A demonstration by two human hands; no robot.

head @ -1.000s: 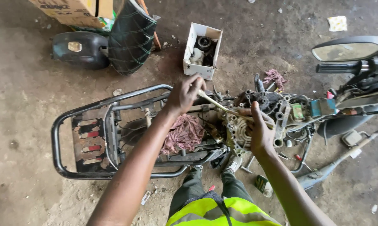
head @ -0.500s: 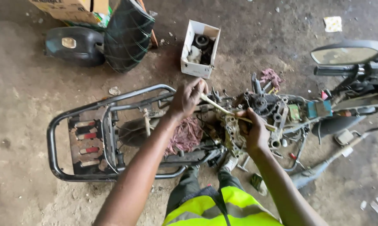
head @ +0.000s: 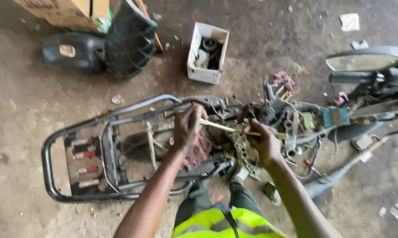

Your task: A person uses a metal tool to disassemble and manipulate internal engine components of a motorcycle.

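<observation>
The left hand (head: 188,128) and right hand (head: 263,143) are both gripping a thin pale stick (head: 227,128) over the stripped motorbike frame (head: 97,132), lying mid-floor. The engine part (head: 243,152) is looking half undone; loose bits are waiting in the white box (head: 208,53).

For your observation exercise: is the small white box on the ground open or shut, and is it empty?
Open and not empty. The white box has no lid or flaps over its top, and dark and pale parts show inside it.

Both hands (head: 188,128) (head: 263,141) forward, fingers curled.
</observation>
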